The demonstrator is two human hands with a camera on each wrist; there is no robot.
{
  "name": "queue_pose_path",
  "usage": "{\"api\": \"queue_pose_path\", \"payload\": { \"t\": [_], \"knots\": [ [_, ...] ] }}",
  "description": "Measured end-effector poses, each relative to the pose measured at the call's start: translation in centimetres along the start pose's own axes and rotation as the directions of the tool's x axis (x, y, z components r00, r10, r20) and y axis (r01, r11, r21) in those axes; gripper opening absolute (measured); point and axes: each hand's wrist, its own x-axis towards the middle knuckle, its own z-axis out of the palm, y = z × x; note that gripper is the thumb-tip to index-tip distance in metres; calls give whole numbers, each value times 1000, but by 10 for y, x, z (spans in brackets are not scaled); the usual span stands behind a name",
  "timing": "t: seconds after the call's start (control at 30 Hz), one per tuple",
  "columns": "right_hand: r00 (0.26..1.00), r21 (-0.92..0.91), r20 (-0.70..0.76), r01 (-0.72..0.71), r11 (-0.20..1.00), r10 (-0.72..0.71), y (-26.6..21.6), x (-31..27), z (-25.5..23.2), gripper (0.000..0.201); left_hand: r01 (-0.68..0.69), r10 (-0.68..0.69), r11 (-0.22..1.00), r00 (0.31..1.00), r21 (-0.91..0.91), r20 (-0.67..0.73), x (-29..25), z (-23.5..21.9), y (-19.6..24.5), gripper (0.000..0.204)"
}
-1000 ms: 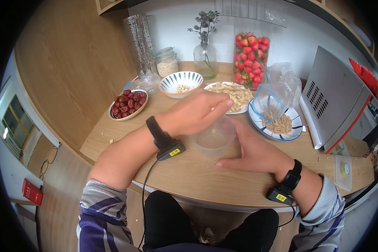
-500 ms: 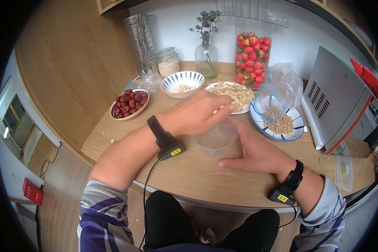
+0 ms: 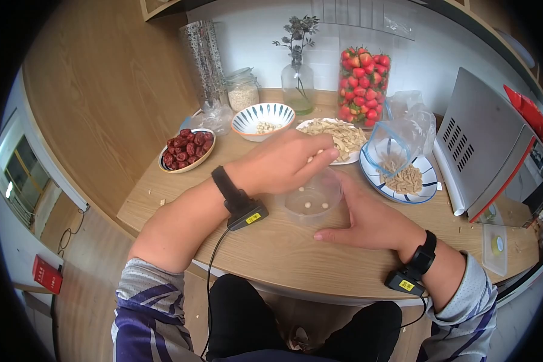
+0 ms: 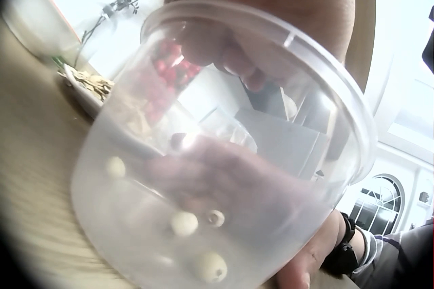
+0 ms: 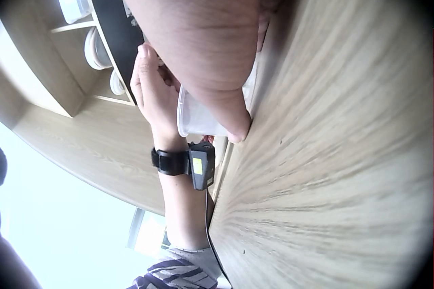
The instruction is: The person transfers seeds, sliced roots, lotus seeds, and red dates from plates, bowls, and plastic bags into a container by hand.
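My left hand [image 3: 283, 160] is over a clear plastic tub [image 4: 102, 187], its fingers curled in. A pale lotus seed [image 3: 310, 159] shows between the thumb and fingers. Inside the tub lie several round, cream-coloured lotus seeds [image 4: 184, 224], seen through its wall in the left wrist view. My right hand [image 3: 374, 217] holds the tub from the right, fingers behind its side and thumb in front, low by the tabletop. More lotus seeds [image 3: 266, 127] sit in a striped bowl [image 3: 242, 125] behind the left hand.
Red dates [image 3: 184, 151] fill a bowl at left. Dried pale slices [image 3: 344, 136] lie on a plate behind the tub. A blue-rimmed plate [image 3: 428, 178] with brown pieces stands right, beneath a plastic bag [image 3: 413, 130]. Strawberries [image 3: 365, 84], a vase [image 3: 297, 90] and a microwave [image 3: 489, 139] stand further back.
Several lotus seeds now show in the tub, dropped from the left hand; earlier its bottom showed none. Both hands have stayed nearly in place.
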Motion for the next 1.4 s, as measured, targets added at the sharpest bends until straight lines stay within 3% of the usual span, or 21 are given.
{"api": "queue_pose_path", "payload": {
  "t": [0.47,0.57,0.67,0.77,0.87,1.17,1.27,1.4],
  "knots": [
    [999,-23,17,-45,999,46,-3,0,-2,117,-52,52,999,998,2,31,0,0,0,36],
    [1000,-39,-7,23,999,-23,1,0,0,118,-70,70,997,997,-18,19,1,2,-2,36],
    [1000,-30,21,-20,999,21,0,1,-1,120,-62,62,998,998,-10,8,0,3,-2,37],
    [1000,-30,-6,28,999,-28,6,0,2,119,-54,54,998,998,13,28,0,0,-1,38],
    [999,-44,29,-29,999,31,2,-1,-1,117,-6,2,999,995,35,97,-1,-8,7,39],
    [1000,-29,-2,-5,1000,5,2,-1,1,116,-51,52,998,998,-21,43,-1,0,-4,38],
    [997,-6,20,-76,997,77,-6,-1,-2,116,-47,47,999,996,3,72,-1,-2,-4,37],
    [1000,-57,-4,3,998,-3,1,-2,1,115,-81,81,997,996,-9,48,-1,0,-3,35]
  ]
}}
